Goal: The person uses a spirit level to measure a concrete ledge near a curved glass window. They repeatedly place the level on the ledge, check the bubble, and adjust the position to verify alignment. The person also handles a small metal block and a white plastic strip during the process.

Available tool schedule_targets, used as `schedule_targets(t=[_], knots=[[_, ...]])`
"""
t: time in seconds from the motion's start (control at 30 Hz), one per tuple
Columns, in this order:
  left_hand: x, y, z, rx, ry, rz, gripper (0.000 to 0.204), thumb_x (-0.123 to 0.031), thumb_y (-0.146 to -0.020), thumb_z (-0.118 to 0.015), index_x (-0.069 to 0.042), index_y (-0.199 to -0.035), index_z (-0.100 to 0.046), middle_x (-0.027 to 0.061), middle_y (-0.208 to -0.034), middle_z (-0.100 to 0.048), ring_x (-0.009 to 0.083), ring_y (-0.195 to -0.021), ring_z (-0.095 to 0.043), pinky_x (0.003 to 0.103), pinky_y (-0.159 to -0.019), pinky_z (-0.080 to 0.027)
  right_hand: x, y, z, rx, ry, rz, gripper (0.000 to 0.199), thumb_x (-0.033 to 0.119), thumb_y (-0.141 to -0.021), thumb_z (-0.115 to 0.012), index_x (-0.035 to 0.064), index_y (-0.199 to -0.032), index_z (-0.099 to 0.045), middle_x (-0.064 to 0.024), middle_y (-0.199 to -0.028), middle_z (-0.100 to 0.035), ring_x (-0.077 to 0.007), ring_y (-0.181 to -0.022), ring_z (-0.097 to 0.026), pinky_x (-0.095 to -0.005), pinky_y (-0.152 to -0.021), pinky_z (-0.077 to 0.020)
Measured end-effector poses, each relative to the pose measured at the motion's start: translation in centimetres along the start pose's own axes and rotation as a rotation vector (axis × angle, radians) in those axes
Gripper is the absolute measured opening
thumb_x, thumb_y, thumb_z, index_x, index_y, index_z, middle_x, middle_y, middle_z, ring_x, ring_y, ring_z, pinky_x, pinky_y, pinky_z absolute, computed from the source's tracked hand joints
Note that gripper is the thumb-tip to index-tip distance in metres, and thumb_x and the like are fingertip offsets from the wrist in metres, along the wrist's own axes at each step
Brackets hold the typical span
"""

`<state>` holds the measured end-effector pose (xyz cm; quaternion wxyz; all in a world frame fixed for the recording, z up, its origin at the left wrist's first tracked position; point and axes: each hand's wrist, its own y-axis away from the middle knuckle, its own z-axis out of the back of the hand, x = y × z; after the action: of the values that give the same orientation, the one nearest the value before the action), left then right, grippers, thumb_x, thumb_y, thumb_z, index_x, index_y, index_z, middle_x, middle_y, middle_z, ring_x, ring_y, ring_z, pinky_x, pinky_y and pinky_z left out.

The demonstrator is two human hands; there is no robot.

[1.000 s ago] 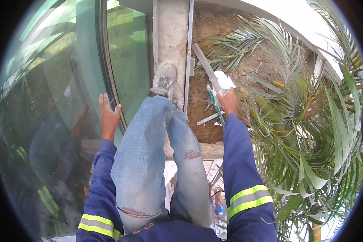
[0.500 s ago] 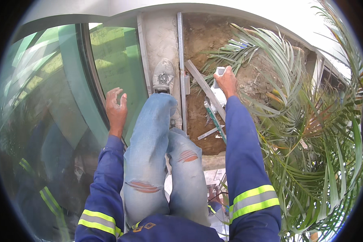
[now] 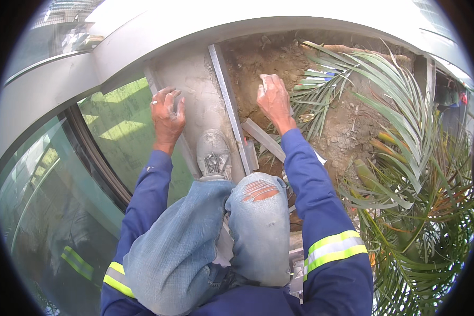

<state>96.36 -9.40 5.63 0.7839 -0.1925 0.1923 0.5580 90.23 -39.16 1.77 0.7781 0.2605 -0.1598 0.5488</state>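
Note:
My left hand (image 3: 167, 118) is raised over the concrete ledge (image 3: 195, 84) near the green glass. Its fingers are loosely bent, the thumb apart, and I see nothing held. My right hand (image 3: 274, 102) is over the brown soil (image 3: 242, 58), right of an upright metal strip (image 3: 229, 105). Its fingers are half bent, thumb apart, with pale dust on the tips; nothing shows in its grasp. A small grey edge shows beside its wrist, partly hidden. Below it a grey metal bar (image 3: 263, 139) lies slanted on the soil. My dusty shoe (image 3: 214, 152) stands on the ledge.
Green glass (image 3: 124, 121) with a dark frame (image 3: 97, 152) runs along the left. Palm fronds (image 3: 395, 121) spread over the right side of the soil. A white parapet (image 3: 237, 21) curves across the far side.
My view has shifted forward and my knees have bent more. Both hands are farther forward. My right hand has left the pale hollow piece it was gripping, and my left hand is now over the ledge.

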Motion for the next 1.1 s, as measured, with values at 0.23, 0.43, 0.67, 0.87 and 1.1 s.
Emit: schedule_targets(t=[0.23, 0.43, 0.67, 0.87, 1.1], knots=[[1.8, 1.7, -2.5, 0.038, -0.17, -0.217, 0.015, -0.014, -0.085, -0.075, -0.012, -0.099, -0.071, 0.0024, -0.116, -0.068, 0.0261, -0.12, -0.06, 0.048, -0.111, -0.036, -0.7, -10.2, -8.0, 0.065, -0.868, -0.113, 0.047, 0.026, -0.101, -0.053, -0.0064, -0.134, -0.062, -0.0234, -0.134, -0.066, -0.0332, -0.122, -0.064, -0.0412, -0.104, -0.0502], [2.0, 1.7, -2.2, -0.002, -0.154, -0.213, 0.012, -0.013, -0.084, -0.075, -0.013, -0.095, -0.071, 0.0028, -0.109, -0.069, 0.0267, -0.116, -0.061, 0.047, -0.11, -0.037, -1.3, -9.5, -9.5, 0.51, -0.794, -0.283, 0.065, 0.042, -0.103, -0.049, -0.0104, -0.141, -0.056, -0.0261, -0.143, -0.06, -0.0356, -0.134, -0.057, -0.0471, -0.109, -0.0471], [2.2, 1.9, -2.3, -0.052, -0.172, -0.215, 0.011, -0.012, -0.083, -0.075, -0.013, -0.094, -0.071, 0.0037, -0.105, -0.07, 0.0271, -0.111, -0.062, 0.046, -0.109, -0.038, 0.4, -11.7, -8.0, 0.181, -1.253, -0.399, 0.073, 0.056, -0.102, -0.05, -0.0053, -0.14, -0.059, -0.0232, -0.142, -0.062, -0.0348, -0.132, -0.059, -0.0486, -0.106, -0.0483], [2.0, 1.9, -2.3, -0.028, -0.18, -0.236, 0.01, -0.014, -0.082, -0.075, -0.012, -0.091, -0.071, 0.0027, -0.103, -0.07, 0.0269, -0.108, -0.063, 0.047, -0.11, -0.038, -0.6, -10.7, -11.1, 0.38, -0.483, -0.081, 0.071, 0.053, -0.103, -0.05, -0.0087, -0.137, -0.059, -0.0255, -0.124, -0.069, -0.0325, -0.121, -0.064, -0.0462, -0.099, -0.0507], [1.9, 1.8, -2.5, -0.035, -0.187, -0.235, 0.01, -0.014, -0.082, -0.075, -0.012, -0.089, -0.069, 0.0032, -0.1, -0.069, 0.0268, -0.105, -0.062, 0.047, -0.11, -0.038, 0.3, -13.6, -10.0, 0.218, -1.033, -0.323, 0.071, 0.053, -0.104, -0.047, -0.0071, -0.141, -0.056, -0.0222, -0.131, -0.066, -0.0314, -0.117, -0.065, -0.0482, -0.098, -0.0507]])
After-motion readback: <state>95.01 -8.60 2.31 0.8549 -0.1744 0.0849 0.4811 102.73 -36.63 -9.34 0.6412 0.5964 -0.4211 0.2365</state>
